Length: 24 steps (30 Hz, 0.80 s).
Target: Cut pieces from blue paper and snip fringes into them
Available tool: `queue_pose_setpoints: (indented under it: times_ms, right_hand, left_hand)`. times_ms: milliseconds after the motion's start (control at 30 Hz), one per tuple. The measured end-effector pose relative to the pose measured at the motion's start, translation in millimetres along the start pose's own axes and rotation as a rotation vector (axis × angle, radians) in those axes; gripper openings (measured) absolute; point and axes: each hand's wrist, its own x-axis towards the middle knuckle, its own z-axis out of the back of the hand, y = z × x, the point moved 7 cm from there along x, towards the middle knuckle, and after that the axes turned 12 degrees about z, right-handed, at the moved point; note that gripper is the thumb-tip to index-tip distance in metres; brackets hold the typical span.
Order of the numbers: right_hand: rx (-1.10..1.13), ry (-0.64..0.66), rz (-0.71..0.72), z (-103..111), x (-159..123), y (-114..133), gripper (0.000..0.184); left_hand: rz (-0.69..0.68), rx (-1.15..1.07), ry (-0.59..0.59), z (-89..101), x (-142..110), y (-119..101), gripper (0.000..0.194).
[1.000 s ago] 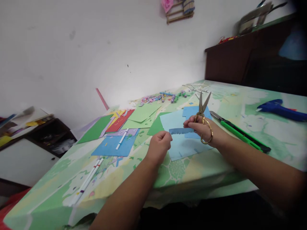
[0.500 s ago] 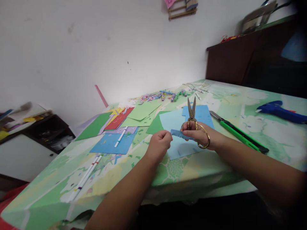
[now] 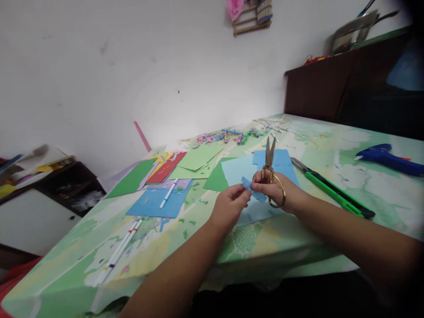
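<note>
A short blue fringed paper strip [image 3: 258, 195] bends between my two hands above the sheets. My left hand [image 3: 230, 205] is closed, its thumb and fingertips pinching the left part of the strip. My right hand [image 3: 280, 187] grips the strip between thumb and finger, with gold-handled scissors [image 3: 269, 161] also hooked in it. The scissor blades point up and stand slightly apart, away from the strip. Below lies a light blue sheet [image 3: 236, 170], with a bluer sheet [image 3: 284, 163] behind my right hand.
A green utility knife [image 3: 334, 190] with its blade out lies at right, a blue glue gun [image 3: 387, 158] beyond it. Coloured sheets [image 3: 159, 204], white-barrelled markers [image 3: 122, 247] and paper scraps spread leftward. Curled paper pieces [image 3: 243, 138] sit near the wall.
My left hand has moved up and right from a closed fist to a pinch on the strip. The strip has tilted and bent; the scissors have shifted left overall.
</note>
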Motion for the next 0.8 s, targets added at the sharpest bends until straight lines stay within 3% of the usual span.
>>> queue_pose_setpoints:
  times_ms: [267, 667, 800]
  right_hand:
    - [-0.025, -0.027, -0.024, -5, 0, 5, 0.027]
    - [0.048, -0.048, -0.065, -1, 1, -8, 0.029]
    - [-0.017, -0.012, -0.087, -3, 0, -11, 0.027]
  left_hand:
    - [0.048, -0.039, -0.099, 6.9, 0, 1, 0.014]
    - [0.142, -0.353, -0.058, 7.3, 5, 15, 0.025]
    - [0.129, -0.324, 0.007, 2.0, 7, 15, 0.023]
